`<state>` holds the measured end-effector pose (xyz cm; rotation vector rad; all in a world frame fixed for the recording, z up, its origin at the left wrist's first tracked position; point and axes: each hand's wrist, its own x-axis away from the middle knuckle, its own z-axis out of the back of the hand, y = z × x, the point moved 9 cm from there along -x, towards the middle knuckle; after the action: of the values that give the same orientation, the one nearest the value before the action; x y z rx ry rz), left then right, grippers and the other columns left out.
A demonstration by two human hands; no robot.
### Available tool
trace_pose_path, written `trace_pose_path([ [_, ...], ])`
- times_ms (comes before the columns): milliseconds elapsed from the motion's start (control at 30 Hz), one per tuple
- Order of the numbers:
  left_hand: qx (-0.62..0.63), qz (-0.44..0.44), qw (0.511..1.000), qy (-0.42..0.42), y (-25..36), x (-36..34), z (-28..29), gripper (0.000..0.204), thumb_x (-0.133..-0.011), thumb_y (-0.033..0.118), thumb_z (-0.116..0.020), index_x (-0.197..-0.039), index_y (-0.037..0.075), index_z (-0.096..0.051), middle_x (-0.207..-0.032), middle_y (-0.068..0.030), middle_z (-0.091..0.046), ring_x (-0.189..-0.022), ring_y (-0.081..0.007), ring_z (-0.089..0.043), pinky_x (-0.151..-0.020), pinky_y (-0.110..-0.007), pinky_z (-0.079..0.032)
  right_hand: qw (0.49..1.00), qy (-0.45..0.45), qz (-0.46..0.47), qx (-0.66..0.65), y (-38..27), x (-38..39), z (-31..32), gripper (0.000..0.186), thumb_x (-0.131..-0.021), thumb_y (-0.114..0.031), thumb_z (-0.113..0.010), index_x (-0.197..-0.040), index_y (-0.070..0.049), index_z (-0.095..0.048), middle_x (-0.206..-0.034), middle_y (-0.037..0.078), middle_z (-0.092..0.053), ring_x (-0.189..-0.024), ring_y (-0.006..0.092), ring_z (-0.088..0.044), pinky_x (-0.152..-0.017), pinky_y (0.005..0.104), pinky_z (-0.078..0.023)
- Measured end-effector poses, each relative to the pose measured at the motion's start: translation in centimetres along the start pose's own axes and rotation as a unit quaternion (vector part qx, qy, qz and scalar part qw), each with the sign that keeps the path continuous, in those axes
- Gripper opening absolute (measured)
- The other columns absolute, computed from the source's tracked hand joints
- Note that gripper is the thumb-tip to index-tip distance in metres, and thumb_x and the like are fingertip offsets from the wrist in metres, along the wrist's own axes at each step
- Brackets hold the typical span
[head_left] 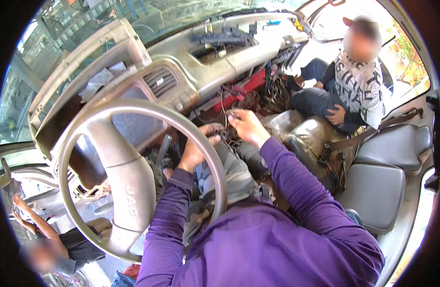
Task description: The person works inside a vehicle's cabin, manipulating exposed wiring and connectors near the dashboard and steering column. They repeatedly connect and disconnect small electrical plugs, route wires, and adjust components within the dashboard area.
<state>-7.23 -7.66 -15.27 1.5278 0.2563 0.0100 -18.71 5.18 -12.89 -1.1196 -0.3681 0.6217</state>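
Note:
My right hand (248,126) is closed in a pinch on a thin wire (223,104) in front of the open lower dashboard. Just left of it, my left hand (195,149) reaches behind the right side of the steering wheel (136,106). Its fingers are bent and closed at some dark wires (233,138); the wheel rim partly covers this hand. Both hands are close together above my lap, where my grey trousers (236,172) show. The exact ends of the wires are too small to make out.
The stripped dashboard (212,71) has a loose black part (224,36) on top and tangled wiring (277,86) below. A person (361,91) sits at the open passenger side. Another person (69,244) is outside at lower left. Grey seats (375,191) lie to my right.

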Motion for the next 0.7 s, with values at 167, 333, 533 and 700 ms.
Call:
trace_pose_path([
  [167, 0.055, 0.062, 0.997, 0.002, -0.4, 0.6, 0.3, 0.039, -0.09, 0.013, -0.074, -0.126, 0.002, -0.066, -0.117, -0.0075, -0.07, -0.109, -0.0162, -0.062, -0.097, -0.033, -0.048, 0.935, -0.055, -0.219, -0.273, 1.5, 2.0, -2.5, 0.018, -0.101, -0.015, -0.061, -0.108, -0.001, -0.071, -0.078, -0.003, -0.062, -0.055, 0.0042, -0.046, -0.046, 0.0241, -0.032],
  [333, 0.098, 0.121, 0.987, -0.038, -0.6, 1.3, -0.2, 0.046, -0.088, 0.014, -0.076, -0.131, 0.002, -0.063, -0.123, -0.01, -0.067, -0.112, -0.0196, -0.061, -0.098, -0.036, -0.049, 0.921, 0.06, -0.23, -0.31, 3.0, 2.3, -0.8, 0.018, -0.097, -0.011, -0.065, -0.112, -0.004, -0.071, -0.088, 0.0, -0.068, -0.063, 0.0064, -0.053, -0.05, 0.0237, -0.036],
  [533, 0.064, 0.175, 0.978, -0.093, -4.0, 2.6, 0.1, 0.048, -0.086, 0.012, -0.072, -0.131, -0.001, -0.062, -0.118, -0.0098, -0.069, -0.106, -0.0192, -0.065, -0.093, -0.033, -0.052, 0.931, 0.065, -0.223, -0.281, 2.8, 2.8, 0.5, 0.026, -0.096, -0.009, -0.065, -0.12, 0.0, -0.067, -0.093, 0.003, -0.069, -0.068, 0.0065, -0.054, -0.051, 0.0242, -0.038],
  [700, 0.256, 0.256, 0.932, -0.031, -5.7, 3.8, -0.5, 0.036, -0.09, 0.012, -0.066, -0.124, 0.0, -0.063, -0.103, -0.0091, -0.069, -0.091, -0.0177, -0.068, -0.082, -0.031, -0.056, 0.935, 0.078, -0.228, -0.26, 0.6, 4.0, 0.5, 0.043, -0.095, -0.007, -0.065, -0.136, 0.002, -0.055, -0.104, 0.006, -0.067, -0.086, 0.0108, -0.06, -0.059, 0.0288, -0.044],
])
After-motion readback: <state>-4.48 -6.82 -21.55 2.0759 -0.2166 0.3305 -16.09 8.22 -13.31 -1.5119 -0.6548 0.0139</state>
